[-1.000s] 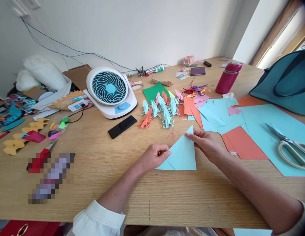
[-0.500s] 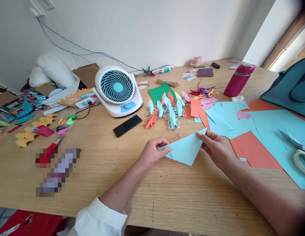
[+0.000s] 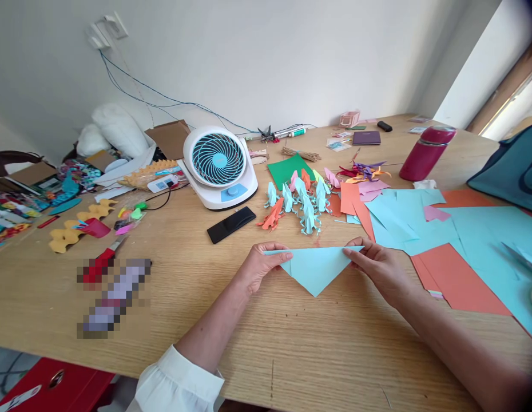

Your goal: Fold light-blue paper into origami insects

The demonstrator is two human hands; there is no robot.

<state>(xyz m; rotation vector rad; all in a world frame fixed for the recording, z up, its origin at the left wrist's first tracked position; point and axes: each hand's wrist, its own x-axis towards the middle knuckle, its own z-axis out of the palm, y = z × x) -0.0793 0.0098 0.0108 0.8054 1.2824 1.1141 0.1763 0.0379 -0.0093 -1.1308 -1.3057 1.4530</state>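
Observation:
A light-blue sheet of paper [image 3: 316, 268], folded into a triangle, is stretched between my two hands just above the table. Its long edge runs level at the top and its point faces me. My left hand [image 3: 262, 264] pinches the left corner, thumb on the front. At the opposite corner my right hand [image 3: 372, 264] pinches the paper the same way. Beyond it stand several folded paper figures [image 3: 308, 213], mostly light blue, with an orange one [image 3: 273, 214] at the front left.
On the wooden table [image 3: 231, 337], a black phone [image 3: 231, 224] and a white fan [image 3: 218, 166] stand to the left. Blue and orange paper sheets [image 3: 463, 280] spread rightward, near scissors [image 3: 523, 260] and a magenta bottle [image 3: 428, 153]. A red-handled knife [image 3: 100, 263] lies far left.
The folded paper has turned from a slant to level, its right corner coming down. Both hands keep their pinch on it. The camera view has shifted slightly.

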